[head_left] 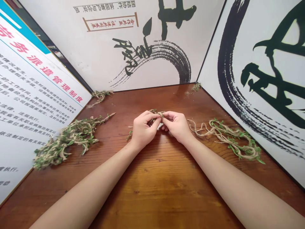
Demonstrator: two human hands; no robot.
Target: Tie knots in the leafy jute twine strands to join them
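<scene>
Wooden tabletop (164,178) — left hand (143,131) and right hand (175,127) pinch a leafy twine vine (156,112) closely; hard tugging could tear it.

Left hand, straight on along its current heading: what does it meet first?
The short leafy twine strand pinched at the fingertips of the left hand. Just past it, probably the right hand, though depth is hard to judge from this view.
</scene>
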